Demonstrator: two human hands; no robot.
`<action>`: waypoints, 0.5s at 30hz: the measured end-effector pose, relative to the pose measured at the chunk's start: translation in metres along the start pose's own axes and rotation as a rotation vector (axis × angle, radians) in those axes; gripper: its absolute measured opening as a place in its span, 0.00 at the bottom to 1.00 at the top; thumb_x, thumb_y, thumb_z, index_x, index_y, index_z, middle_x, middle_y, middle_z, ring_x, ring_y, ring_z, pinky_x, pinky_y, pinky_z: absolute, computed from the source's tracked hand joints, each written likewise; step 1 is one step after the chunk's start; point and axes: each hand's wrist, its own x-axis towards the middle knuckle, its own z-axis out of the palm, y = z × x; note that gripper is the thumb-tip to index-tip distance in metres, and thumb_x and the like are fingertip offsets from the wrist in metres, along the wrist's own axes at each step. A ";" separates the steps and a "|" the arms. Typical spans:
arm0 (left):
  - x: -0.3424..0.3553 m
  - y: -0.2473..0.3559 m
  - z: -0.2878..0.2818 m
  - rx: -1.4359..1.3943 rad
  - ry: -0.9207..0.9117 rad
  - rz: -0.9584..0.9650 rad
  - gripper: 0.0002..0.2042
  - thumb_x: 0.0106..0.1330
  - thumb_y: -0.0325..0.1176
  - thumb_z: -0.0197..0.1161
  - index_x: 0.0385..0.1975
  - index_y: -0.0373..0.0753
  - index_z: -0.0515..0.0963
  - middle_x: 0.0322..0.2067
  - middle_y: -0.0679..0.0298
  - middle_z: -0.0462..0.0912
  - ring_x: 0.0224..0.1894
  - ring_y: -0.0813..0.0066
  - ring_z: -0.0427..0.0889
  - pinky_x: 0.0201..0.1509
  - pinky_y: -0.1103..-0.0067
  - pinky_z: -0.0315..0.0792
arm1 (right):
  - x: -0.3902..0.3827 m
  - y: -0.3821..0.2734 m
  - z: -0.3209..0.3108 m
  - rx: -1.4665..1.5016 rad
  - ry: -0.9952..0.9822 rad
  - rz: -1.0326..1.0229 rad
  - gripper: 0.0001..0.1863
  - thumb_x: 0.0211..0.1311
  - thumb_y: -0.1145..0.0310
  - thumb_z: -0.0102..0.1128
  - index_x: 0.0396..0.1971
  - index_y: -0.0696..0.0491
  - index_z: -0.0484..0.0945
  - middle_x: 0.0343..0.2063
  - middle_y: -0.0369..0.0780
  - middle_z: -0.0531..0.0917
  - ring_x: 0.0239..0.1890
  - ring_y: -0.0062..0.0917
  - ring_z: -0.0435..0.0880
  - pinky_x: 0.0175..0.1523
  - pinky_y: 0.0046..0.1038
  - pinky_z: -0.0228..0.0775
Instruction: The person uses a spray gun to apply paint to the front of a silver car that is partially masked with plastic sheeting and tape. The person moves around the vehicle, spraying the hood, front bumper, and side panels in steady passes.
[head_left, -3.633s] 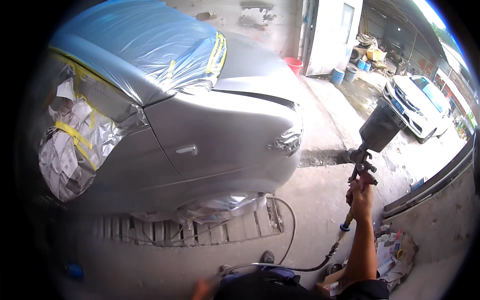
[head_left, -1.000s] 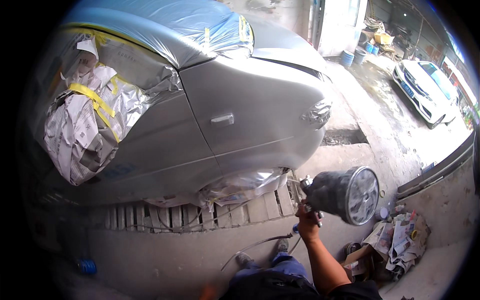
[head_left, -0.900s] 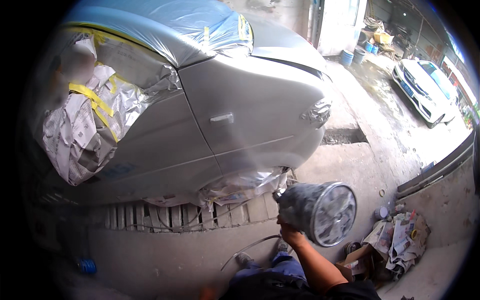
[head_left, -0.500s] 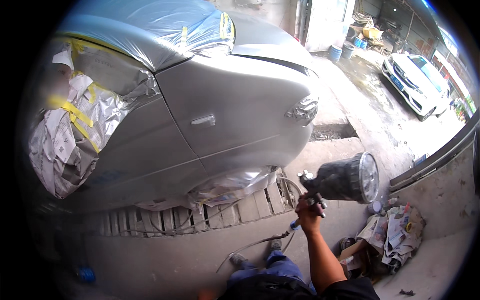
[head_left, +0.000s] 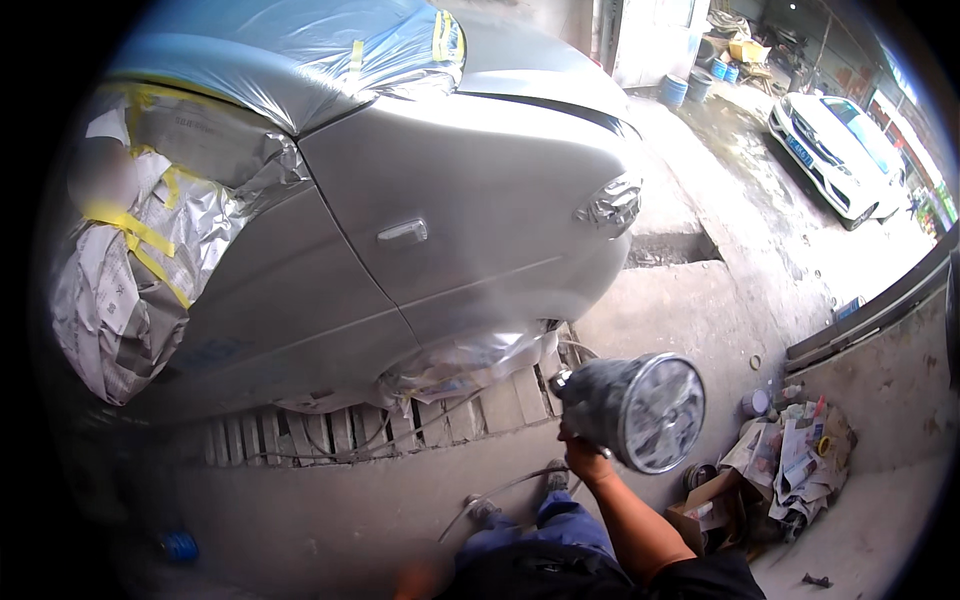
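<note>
My right hand [head_left: 583,455] is closed around a spray gun whose large dark cup [head_left: 640,410] is tipped with its round lid toward me. It is held low in front of a silver car's front fender [head_left: 470,210], not touching it, and a faint pale haze hangs between them. The gun's hose [head_left: 470,510] curves by my feet. The car has blue plastic sheet [head_left: 270,50] over the upper part, paper and yellow tape [head_left: 140,300] on the left, and a wrapped wheel [head_left: 450,370]. My left hand [head_left: 418,580] is a blurred patch at the lower edge, fingers unclear.
A slatted channel cover [head_left: 280,435] runs below the car. At right are a low wall [head_left: 870,390], crumpled paper with a cardboard box [head_left: 790,460], and a white car [head_left: 830,160] outside. Blue drums [head_left: 674,88] stand by the far door [head_left: 650,40]. A blue container [head_left: 180,545] lies lower left.
The spray gun in my right hand has gone from raised upright at the right to low, tipped, nearer the middle. Since half a second ago it has swung down and left.
</note>
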 end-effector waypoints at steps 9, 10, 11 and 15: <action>0.000 -0.052 0.000 -0.014 -0.185 -0.095 0.21 0.58 0.48 0.60 0.29 0.30 0.77 0.23 0.52 0.79 0.28 0.64 0.79 0.34 0.68 0.70 | 0.023 -0.008 0.006 0.198 -0.147 0.102 0.18 0.41 0.81 0.51 0.35 0.48 0.75 0.28 0.39 0.77 0.35 0.33 0.76 0.43 0.36 0.65; 0.001 -0.046 -0.001 0.008 -0.187 -0.087 0.21 0.58 0.48 0.60 0.29 0.31 0.77 0.23 0.53 0.79 0.28 0.66 0.79 0.34 0.68 0.69 | 0.017 0.019 0.006 0.267 -0.045 0.085 0.14 0.49 0.82 0.51 0.36 0.51 0.75 0.27 0.37 0.77 0.31 0.28 0.76 0.38 0.31 0.68; -0.001 -0.040 -0.003 0.024 -0.184 -0.090 0.21 0.58 0.48 0.59 0.28 0.31 0.77 0.23 0.54 0.79 0.28 0.67 0.78 0.34 0.69 0.69 | 0.034 0.010 -0.009 0.749 0.166 0.528 0.04 0.57 0.71 0.57 0.30 0.54 0.77 0.18 0.37 0.76 0.22 0.23 0.76 0.28 0.26 0.67; -0.003 0.011 -0.005 -0.071 -0.064 -0.111 0.20 0.58 0.48 0.60 0.29 0.31 0.77 0.24 0.54 0.80 0.29 0.66 0.79 0.35 0.69 0.70 | 0.036 0.069 -0.038 0.959 0.481 0.840 0.09 0.62 0.64 0.57 0.37 0.51 0.73 0.17 0.31 0.73 0.16 0.13 0.69 0.19 0.16 0.57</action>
